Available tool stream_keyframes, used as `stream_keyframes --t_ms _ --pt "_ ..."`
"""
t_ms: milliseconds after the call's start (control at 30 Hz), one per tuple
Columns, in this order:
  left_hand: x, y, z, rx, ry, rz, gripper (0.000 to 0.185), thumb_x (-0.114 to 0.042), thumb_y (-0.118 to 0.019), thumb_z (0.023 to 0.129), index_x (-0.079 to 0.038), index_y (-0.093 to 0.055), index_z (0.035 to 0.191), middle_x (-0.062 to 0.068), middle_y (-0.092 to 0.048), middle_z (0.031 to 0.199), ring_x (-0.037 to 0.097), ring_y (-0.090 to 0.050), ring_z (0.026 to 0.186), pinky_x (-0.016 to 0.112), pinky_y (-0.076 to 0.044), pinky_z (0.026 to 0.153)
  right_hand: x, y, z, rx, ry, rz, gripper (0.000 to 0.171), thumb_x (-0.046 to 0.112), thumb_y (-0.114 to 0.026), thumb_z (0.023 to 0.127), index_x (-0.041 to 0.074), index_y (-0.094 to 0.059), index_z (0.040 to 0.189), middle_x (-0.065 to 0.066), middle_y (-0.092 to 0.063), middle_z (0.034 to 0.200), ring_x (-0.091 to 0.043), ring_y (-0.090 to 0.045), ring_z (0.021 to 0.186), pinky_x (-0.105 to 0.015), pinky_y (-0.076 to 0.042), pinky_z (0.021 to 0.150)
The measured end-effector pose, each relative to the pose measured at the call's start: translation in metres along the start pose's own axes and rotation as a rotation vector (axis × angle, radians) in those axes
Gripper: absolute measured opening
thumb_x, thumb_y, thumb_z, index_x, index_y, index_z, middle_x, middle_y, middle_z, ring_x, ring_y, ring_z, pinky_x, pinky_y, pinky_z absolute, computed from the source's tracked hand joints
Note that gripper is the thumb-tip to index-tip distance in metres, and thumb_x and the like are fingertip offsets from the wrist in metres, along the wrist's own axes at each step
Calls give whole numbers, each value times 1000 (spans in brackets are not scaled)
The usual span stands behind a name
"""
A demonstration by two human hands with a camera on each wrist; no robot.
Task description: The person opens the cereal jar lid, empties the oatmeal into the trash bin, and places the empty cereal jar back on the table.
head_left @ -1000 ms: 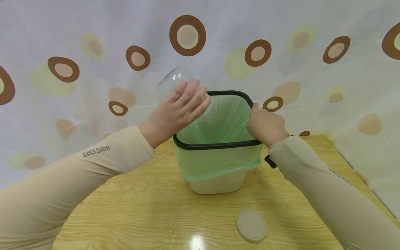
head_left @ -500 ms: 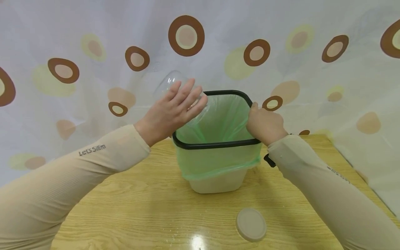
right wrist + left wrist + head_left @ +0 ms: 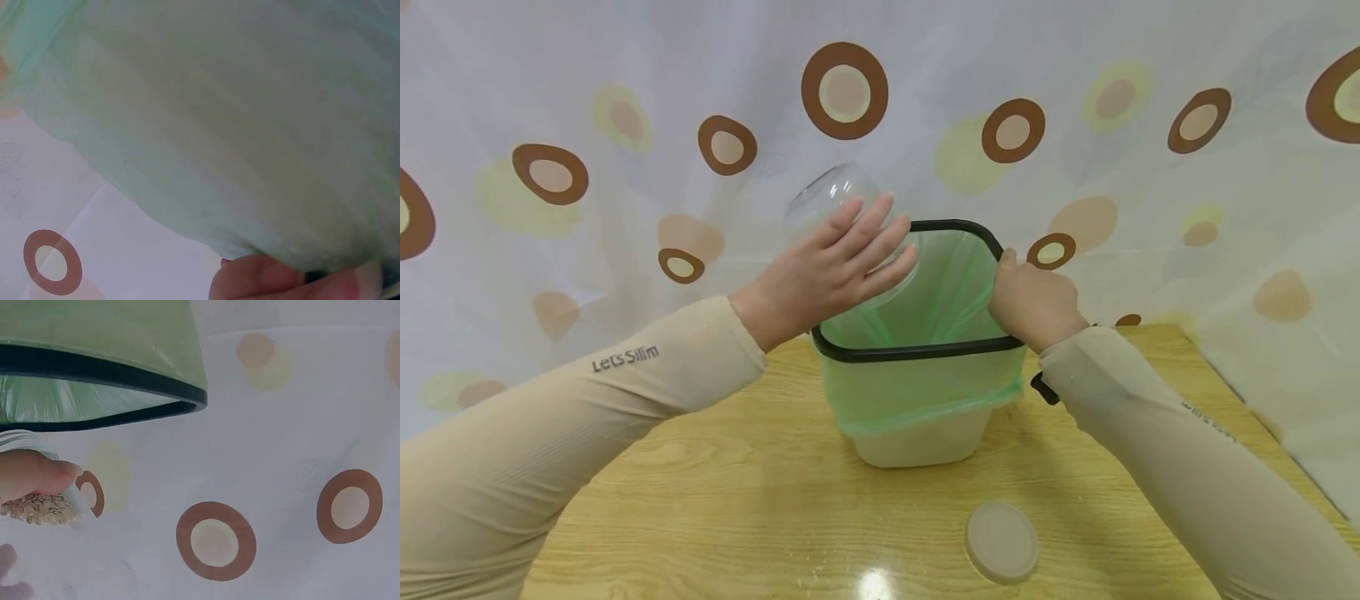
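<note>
Left hand (image 3: pixel 827 271) grips a clear jar (image 3: pixel 838 208), fingers wrapped round it, tipped mouth-down over the bin (image 3: pixel 917 350) w/ green liner so the oats fall in, right hand (image 3: pixel 1033 300) clamping the rim to steady it

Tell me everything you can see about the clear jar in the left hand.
The clear jar looks like transparent plastic, with a rounded base pointing up and away. It is tipped, mouth down, over the near-left corner of the bin with its green liner. The left hand grips it from above. The left wrist view shows oat-like flakes inside, by a fingertip. It has no lid on.
</note>
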State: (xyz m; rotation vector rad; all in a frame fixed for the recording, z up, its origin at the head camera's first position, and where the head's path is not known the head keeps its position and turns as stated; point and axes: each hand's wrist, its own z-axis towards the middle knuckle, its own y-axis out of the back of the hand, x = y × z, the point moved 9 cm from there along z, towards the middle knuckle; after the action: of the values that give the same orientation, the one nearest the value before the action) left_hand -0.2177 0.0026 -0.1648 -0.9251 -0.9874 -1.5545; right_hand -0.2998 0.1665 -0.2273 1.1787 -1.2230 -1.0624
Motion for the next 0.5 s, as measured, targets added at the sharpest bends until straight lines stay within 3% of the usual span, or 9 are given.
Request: stream_keyframes --t_ms 200,367,433,500 --pt "2 -4 7 63 -47 110 34 -2 -53 96 -17 -54 126 7 -56 129 28 -49 124 39 -33 106 0 0 0 -5 -2 -2 52 5 -31 100 -17 -20 145 -9 -47 49 -12 -26 40 -30 -27 44" --pt "-16 -10 -1 164 -164 108 39 -8 -56 95 -15 -49 132 9 -53 132 30 -47 126 40 -31 108 -1 -1 0 1 -9 -6 51 5 -31 100 -17 -20 145 -9 -47 50 -12 -26 40 -31 -28 44" --pt "-19 -12 -4 188 -169 94 41 -9 -57 95 -15 -48 134 9 -52 133 30 -46 127 40 -30 109 -1 -2 0 6 -8 -7 51 5 -31 100 -17 -19 145 -9 -47 49 -12 -25 40 -30 -27 44" --pt "-14 -13 -4 197 -132 92 41 -8 -57 95 -17 -48 134 8 -52 134 30 -45 128 41 -29 109 -1 -2 0 9 -9 -3 52 5 -31 100 -17 -19 145 -8 -47 49 -12 -25 40 -30 -27 44"
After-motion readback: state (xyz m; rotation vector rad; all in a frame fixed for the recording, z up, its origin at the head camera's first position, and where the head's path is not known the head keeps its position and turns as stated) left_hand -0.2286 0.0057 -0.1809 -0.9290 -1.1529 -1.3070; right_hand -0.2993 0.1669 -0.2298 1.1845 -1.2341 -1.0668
